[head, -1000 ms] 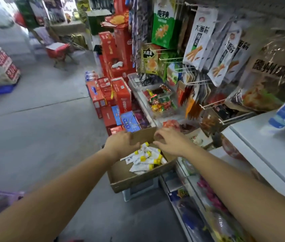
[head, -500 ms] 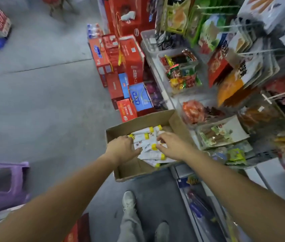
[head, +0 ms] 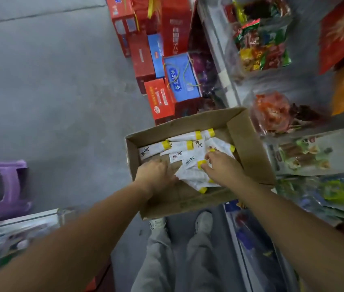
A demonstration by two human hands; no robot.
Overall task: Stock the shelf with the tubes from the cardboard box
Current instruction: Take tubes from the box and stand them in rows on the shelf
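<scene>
Dim, motion-blurred, wide-angle edge distortion

Both in cardboard box: left hand at edge of tubes, right hand on top. Grips unclear.

Bare forearms behind the left grip and right grip; below them, loose light-grey trousers and white trainers

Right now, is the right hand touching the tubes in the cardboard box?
Touching. Head view: fingertips of the right hand lie directly on the white yellow-capped tubes in the cardboard box, no gap.
</scene>
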